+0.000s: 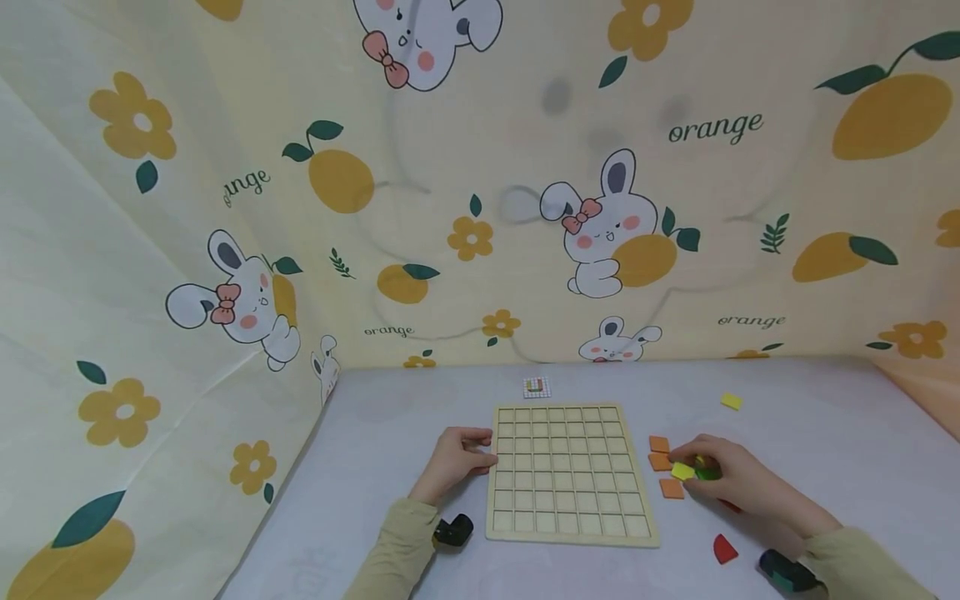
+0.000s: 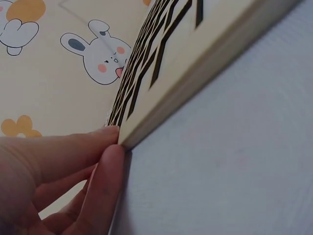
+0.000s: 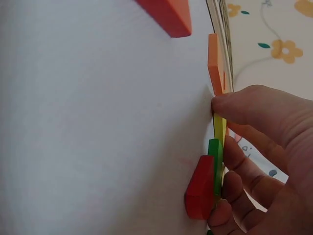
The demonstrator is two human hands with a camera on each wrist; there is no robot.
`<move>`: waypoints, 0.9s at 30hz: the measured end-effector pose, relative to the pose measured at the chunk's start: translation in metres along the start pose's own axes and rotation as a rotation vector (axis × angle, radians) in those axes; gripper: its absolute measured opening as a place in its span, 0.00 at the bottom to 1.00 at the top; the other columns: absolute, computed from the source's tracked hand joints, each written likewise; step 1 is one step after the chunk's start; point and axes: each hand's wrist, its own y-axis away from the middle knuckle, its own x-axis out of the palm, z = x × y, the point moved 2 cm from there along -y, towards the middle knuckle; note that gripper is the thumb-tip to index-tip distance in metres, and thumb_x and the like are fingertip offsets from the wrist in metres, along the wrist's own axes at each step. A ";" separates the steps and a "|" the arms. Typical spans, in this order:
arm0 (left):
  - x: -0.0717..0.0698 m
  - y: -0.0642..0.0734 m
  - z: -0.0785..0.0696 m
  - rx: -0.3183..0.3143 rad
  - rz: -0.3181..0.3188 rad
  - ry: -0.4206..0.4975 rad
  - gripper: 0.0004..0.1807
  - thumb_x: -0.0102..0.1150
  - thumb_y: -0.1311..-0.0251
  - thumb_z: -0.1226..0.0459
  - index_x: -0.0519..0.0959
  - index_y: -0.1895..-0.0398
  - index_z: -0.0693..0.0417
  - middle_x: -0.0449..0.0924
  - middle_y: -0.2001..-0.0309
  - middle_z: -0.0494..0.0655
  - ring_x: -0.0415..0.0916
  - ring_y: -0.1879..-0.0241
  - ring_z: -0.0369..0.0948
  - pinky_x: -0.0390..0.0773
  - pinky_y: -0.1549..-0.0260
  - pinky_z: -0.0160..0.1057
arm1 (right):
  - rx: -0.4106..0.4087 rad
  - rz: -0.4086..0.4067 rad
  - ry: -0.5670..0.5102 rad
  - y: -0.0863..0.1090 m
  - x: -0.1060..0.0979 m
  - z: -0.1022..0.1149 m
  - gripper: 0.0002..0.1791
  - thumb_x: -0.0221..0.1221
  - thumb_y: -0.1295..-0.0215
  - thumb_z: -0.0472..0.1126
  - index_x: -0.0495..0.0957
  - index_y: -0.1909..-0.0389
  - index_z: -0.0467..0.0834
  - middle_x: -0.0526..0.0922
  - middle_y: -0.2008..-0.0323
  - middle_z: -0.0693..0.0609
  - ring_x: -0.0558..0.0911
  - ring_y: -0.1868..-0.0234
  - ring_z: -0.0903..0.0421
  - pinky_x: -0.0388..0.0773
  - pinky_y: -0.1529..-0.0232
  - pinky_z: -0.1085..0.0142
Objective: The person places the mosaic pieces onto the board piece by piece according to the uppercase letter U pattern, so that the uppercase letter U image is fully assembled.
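A light wooden grid board (image 1: 572, 542) lies flat on the table, its square cells bare. My left hand (image 1: 453, 462) holds the board's left edge between thumb and fingertips; the left wrist view shows this grip at the frame (image 2: 161, 105). Right of the board, my right hand (image 1: 731, 475) pinches a yellow tile (image 1: 682, 471) between thumb and forefinger. Orange tiles (image 1: 671, 488) lie beside that tile. Under the curled fingers sit a green piece (image 3: 214, 166) and a red piece (image 3: 201, 188), partly hidden by the hand in the head view.
Behind the board lies a small pattern card (image 1: 536, 387). Another yellow tile (image 1: 731, 402) lies at the back right. A red rounded piece (image 1: 724, 548) rests nearer the front, by the right wrist. A printed cloth (image 1: 480, 167) with rabbits and oranges hangs behind the table.
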 end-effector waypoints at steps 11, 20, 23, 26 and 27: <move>0.000 0.001 -0.002 -0.004 -0.001 0.007 0.25 0.69 0.54 0.77 0.78 0.48 0.67 0.78 0.60 0.52 0.80 0.70 0.39 0.82 0.71 0.37 | -0.003 0.006 -0.026 -0.001 -0.002 0.004 0.20 0.70 0.48 0.37 0.81 0.52 0.45 0.77 0.59 0.55 0.71 0.60 0.54 0.74 0.64 0.69; -0.001 0.002 -0.001 -0.007 -0.010 0.000 0.25 0.69 0.54 0.77 0.78 0.48 0.67 0.78 0.60 0.52 0.80 0.71 0.39 0.82 0.72 0.37 | -0.062 -0.032 -0.031 -0.009 -0.020 0.018 0.19 0.68 0.46 0.36 0.81 0.52 0.43 0.77 0.62 0.55 0.70 0.65 0.53 0.71 0.73 0.70; -0.001 0.001 -0.001 -0.014 -0.012 0.000 0.25 0.69 0.54 0.77 0.78 0.48 0.67 0.78 0.60 0.52 0.79 0.71 0.39 0.82 0.71 0.36 | -0.094 -0.046 -0.040 -0.014 -0.024 0.023 0.18 0.67 0.44 0.35 0.81 0.51 0.43 0.78 0.61 0.55 0.70 0.64 0.51 0.70 0.74 0.69; 0.000 0.001 0.000 -0.015 -0.013 -0.006 0.25 0.69 0.54 0.77 0.78 0.48 0.66 0.78 0.60 0.51 0.79 0.71 0.39 0.82 0.71 0.36 | -0.140 -0.060 -0.017 -0.023 -0.026 0.028 0.17 0.67 0.44 0.36 0.81 0.52 0.43 0.78 0.61 0.57 0.70 0.63 0.52 0.70 0.71 0.69; 0.000 0.001 0.000 -0.017 -0.014 -0.006 0.25 0.69 0.54 0.76 0.78 0.48 0.66 0.78 0.60 0.51 0.79 0.71 0.39 0.82 0.71 0.36 | -0.147 -0.059 -0.008 -0.026 -0.026 0.029 0.17 0.68 0.44 0.37 0.81 0.52 0.43 0.78 0.61 0.57 0.70 0.63 0.53 0.69 0.70 0.68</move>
